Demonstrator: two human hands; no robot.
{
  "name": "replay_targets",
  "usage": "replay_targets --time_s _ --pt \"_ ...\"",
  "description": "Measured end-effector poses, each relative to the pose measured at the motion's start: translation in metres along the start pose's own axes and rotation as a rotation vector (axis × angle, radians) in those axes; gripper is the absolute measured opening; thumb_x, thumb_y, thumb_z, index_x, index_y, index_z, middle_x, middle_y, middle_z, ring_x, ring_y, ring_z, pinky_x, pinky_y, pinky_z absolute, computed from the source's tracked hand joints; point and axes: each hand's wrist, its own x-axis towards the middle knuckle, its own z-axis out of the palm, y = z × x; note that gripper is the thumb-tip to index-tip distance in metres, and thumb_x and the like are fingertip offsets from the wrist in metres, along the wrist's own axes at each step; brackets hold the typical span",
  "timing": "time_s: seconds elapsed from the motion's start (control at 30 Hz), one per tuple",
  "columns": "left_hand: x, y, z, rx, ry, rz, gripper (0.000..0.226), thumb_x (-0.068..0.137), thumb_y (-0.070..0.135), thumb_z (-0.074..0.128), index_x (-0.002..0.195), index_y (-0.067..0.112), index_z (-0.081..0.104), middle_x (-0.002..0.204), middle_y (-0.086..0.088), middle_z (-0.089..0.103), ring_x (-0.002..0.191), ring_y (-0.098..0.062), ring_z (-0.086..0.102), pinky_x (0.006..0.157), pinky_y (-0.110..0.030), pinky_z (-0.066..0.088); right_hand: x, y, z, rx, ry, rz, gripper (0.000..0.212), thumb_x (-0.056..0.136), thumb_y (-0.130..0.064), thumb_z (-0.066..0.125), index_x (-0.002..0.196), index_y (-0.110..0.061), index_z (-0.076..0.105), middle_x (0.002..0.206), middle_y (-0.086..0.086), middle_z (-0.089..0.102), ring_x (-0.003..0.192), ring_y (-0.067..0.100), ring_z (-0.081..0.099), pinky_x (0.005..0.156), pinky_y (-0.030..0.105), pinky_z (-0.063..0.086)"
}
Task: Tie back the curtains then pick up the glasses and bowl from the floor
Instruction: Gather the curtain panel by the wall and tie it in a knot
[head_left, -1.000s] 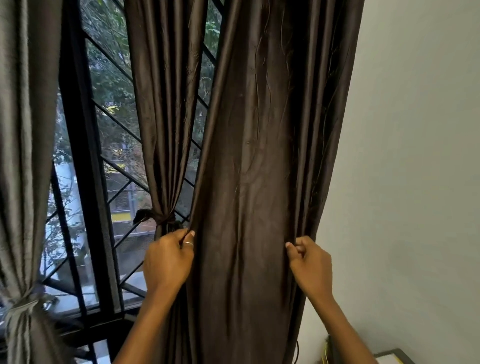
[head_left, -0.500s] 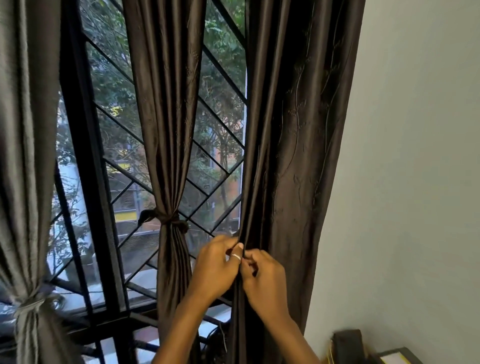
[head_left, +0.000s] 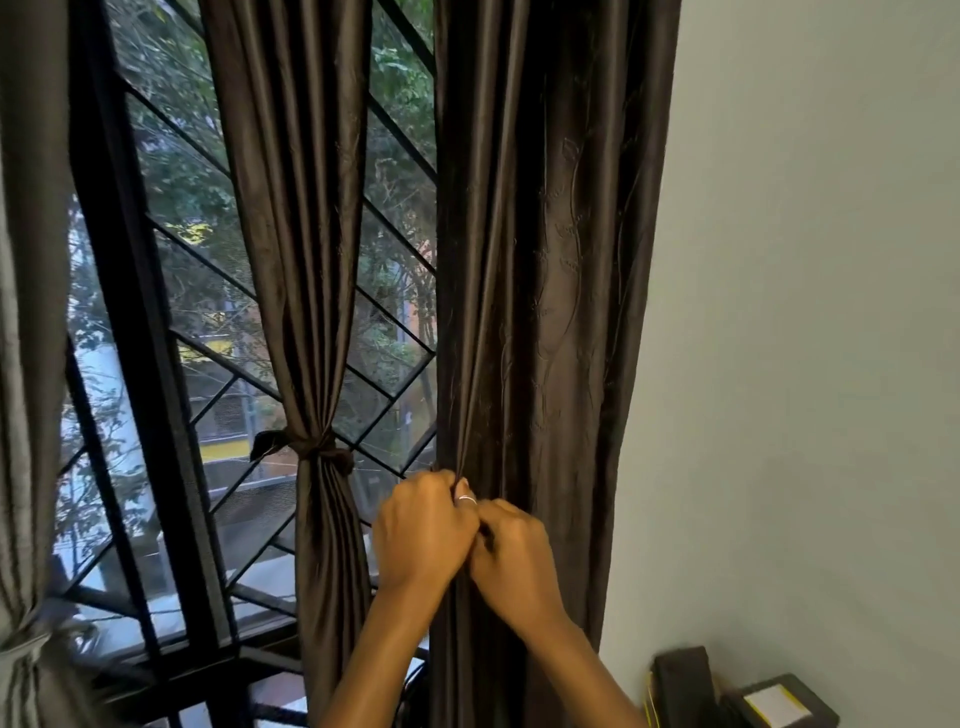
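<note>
Head camera, biggest thing first: what fills it?
— A pale wall (head_left: 805, 312) on the right, and a black window grille (head_left: 130, 312) with slanting bars on the left, trees beyond it.
— Where is the curtain being worked on?
— The dark brown curtain (head_left: 545, 260) hangs between grille and wall, its long axis upright, running from the top edge down past the bottom. Its folds are pinched together low down, where both hands meet.
— Other curtains?
— A tied curtain (head_left: 296, 208) of the same cloth hangs upright to its left, cinched by a knotted band (head_left: 317, 452). A grey curtain (head_left: 26, 312) at the far left edge is bound low down too.
— The hands?
— The left hand (head_left: 421, 535) has its fingers curled round the gathered left edge of the dark brown curtain. The right hand (head_left: 514, 561) touches it, fingers curled into the same folds. A ring (head_left: 466, 500) sits on the left hand.
— Any writing?
— A dark box (head_left: 779, 704) at the lower right carries a pale label; nothing on it is legible.
</note>
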Motion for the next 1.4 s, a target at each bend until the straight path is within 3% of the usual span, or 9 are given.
replay_targets --time_s 0.1,0.33,0.43,0.53,0.67,0.87,0.97,1.13,1.4 --pt "0.006 -0.008 0.002 0.020 -0.002 0.032 0.034 0.097 0.032 0.053 0.064 0.022 0.050 0.063 -0.001 0.058 0.066 -0.024 0.061 0.051 -0.030 0.033 0.004 0.003 -0.016 0.078 -0.052 0.015 0.029 0.091 -0.021 0.066 0.117 -0.029 0.072 0.095 -0.012 0.070 0.082 0.003 0.066 0.074 0.020 0.055" --pt "0.014 -0.031 -0.002 -0.118 -0.047 0.073 0.049 0.097 0.029 0.057 0.051 0.018 0.041 0.043 0.004 0.038 0.041 -0.012 0.041 0.044 -0.027 0.025 0.029 0.031 -0.067 -0.064 0.523 0.304 0.036 0.089 -0.035 0.073 0.121 -0.022 0.063 0.112 -0.008 0.063 0.092 0.008 0.061 0.082 0.029 0.057" --pt "0.019 -0.040 -0.003 -0.182 -0.090 0.104 0.050 0.098 0.031 0.058 0.053 0.016 0.042 0.041 0.003 0.034 0.038 -0.013 0.036 0.047 -0.028 0.025 0.046 0.045 -0.079 -0.056 0.339 0.402 0.050 0.086 -0.041 0.075 0.128 -0.020 0.058 0.112 -0.009 0.060 0.100 0.012 0.061 0.090 0.031 0.053" --pt "0.028 -0.057 -0.008 -0.196 -0.077 0.099 0.052 0.097 0.032 0.059 0.052 0.017 0.039 0.041 0.003 0.035 0.038 -0.013 0.039 0.047 -0.030 0.029 0.054 0.056 -0.087 -0.133 0.218 0.361 0.015 0.091 -0.034 0.071 0.098 -0.021 0.069 0.086 -0.006 0.066 0.080 0.013 0.065 0.088 0.033 0.058" --pt "0.040 -0.083 -0.019 -0.143 -0.016 0.042 0.049 0.097 0.035 0.059 0.054 0.013 0.048 0.044 0.000 0.047 0.046 -0.015 0.054 0.051 -0.035 0.045 0.053 0.064 -0.099 -0.179 0.281 0.329 0.022 0.093 -0.034 0.069 0.075 -0.022 0.065 0.070 -0.004 0.064 0.063 0.009 0.060 0.075 0.031 0.058" --pt "0.029 -0.079 -0.018 -0.129 0.011 0.028 0.046 0.097 0.037 0.055 0.056 0.016 0.055 0.046 0.000 0.053 0.044 -0.013 0.054 0.049 -0.039 0.048 0.030 0.042 -0.073 -0.138 0.311 0.299 0.018 0.095 -0.030 0.067 0.079 -0.021 0.066 0.070 -0.009 0.062 0.062 0.002 0.057 0.067 0.014 0.047" --pt "0.021 -0.063 -0.015 -0.166 -0.015 0.060 0.049 0.096 0.034 0.057 0.052 0.015 0.046 0.046 -0.002 0.048 0.045 -0.019 0.052 0.047 -0.040 0.043 0.015 0.031 -0.055 -0.093 0.281 0.179 0.015 0.094 -0.032 0.067 0.088 -0.021 0.074 0.079 -0.011 0.070 0.071 0.004 0.065 0.071 0.021 0.056" --pt "0.014 -0.036 0.000 -0.210 -0.070 0.131 0.049 0.096 0.033 0.059 0.054 0.013 0.041 0.044 -0.005 0.043 0.044 -0.017 0.049 0.046 -0.037 0.035 0.009 0.000 -0.029 -0.065 0.256 0.028 0.009 0.093 -0.027 0.070 0.088 -0.020 0.073 0.081 -0.008 0.070 0.070 0.005 0.064 0.061 0.018 0.048" --pt "0.007 -0.027 0.011 -0.342 -0.134 0.177 0.040 0.099 0.042 0.051 0.066 0.023 0.063 0.059 -0.002 0.059 0.057 -0.012 0.059 0.059 -0.044 0.051 0.002 -0.008 -0.012 -0.012 0.249 0.021 0.011 0.096 -0.024 0.064 0.089 -0.022 0.073 0.080 -0.009 0.065 0.068 0.007 0.061 0.059 0.033 0.051"
